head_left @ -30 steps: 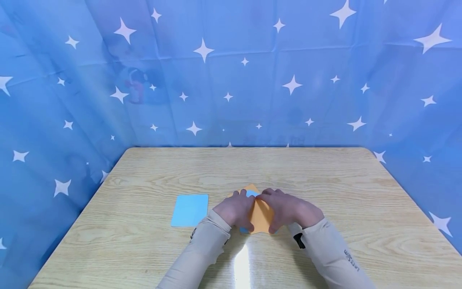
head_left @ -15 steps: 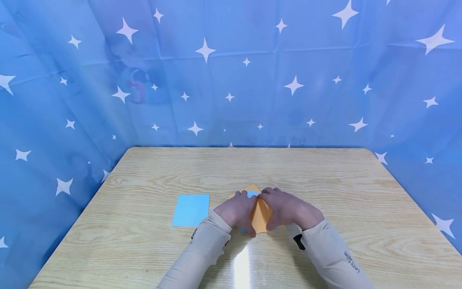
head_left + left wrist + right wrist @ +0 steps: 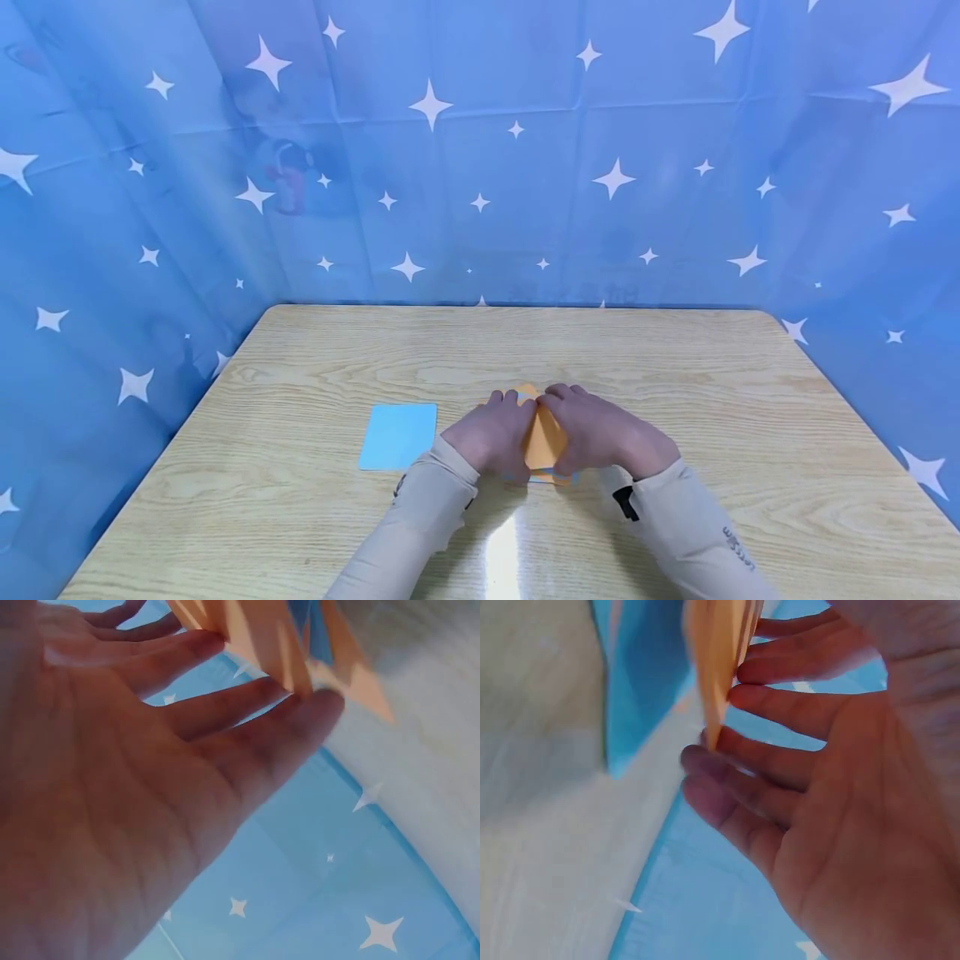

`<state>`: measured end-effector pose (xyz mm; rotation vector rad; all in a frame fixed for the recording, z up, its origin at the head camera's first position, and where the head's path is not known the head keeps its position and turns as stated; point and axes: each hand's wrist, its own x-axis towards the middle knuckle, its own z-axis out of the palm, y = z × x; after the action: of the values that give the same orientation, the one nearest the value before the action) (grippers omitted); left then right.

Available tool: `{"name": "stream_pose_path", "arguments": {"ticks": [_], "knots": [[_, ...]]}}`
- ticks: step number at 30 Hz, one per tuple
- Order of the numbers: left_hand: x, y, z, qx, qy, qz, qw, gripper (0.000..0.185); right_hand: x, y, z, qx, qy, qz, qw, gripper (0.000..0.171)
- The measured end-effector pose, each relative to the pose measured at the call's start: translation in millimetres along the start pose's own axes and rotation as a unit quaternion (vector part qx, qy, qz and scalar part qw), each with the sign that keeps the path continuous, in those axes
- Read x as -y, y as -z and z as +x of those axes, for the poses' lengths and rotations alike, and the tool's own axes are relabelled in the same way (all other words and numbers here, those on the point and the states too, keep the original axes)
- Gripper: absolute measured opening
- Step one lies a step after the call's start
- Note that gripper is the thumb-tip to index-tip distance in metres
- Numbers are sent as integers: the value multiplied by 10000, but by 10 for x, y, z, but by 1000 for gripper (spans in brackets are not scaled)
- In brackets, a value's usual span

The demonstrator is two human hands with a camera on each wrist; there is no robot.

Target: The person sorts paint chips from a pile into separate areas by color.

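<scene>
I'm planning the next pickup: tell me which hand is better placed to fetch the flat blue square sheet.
Probably the left hand: the blue square sheet lies on its outer side. The right hand is farther off, across the folded orange paper that both hands touch.

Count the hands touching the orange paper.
2: the left hand at the left side of the orange paper, and the right hand at its right side. No hand is hidden, though both cover parts of the paper.
</scene>
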<state>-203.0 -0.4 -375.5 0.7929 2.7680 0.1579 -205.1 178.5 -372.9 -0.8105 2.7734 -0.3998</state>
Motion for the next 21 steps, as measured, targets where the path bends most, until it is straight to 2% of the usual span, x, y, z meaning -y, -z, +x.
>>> {"name": "stream_pose_path", "arguments": {"ticks": [5,8,12,16,21], "knots": [[108,158,-49,-338,-453,-334,9978,75,-52,174,-110,-295,200,544,9979,74],[167,271,-100,-425,-659,-685,9946,75,-44,274,-185,-454,212,638,9967,73],[204,408,-202,-549,-833,-1129,9886,70,7,380,-260,-695,229,651,9952,71],[202,509,-308,-744,-933,-1238,9851,67,52,457,-323,-941,303,649,9930,67],[192,564,-385,-896,-980,-1274,9829,66,72,502,-363,-1091,363,610,9915,65]]}}
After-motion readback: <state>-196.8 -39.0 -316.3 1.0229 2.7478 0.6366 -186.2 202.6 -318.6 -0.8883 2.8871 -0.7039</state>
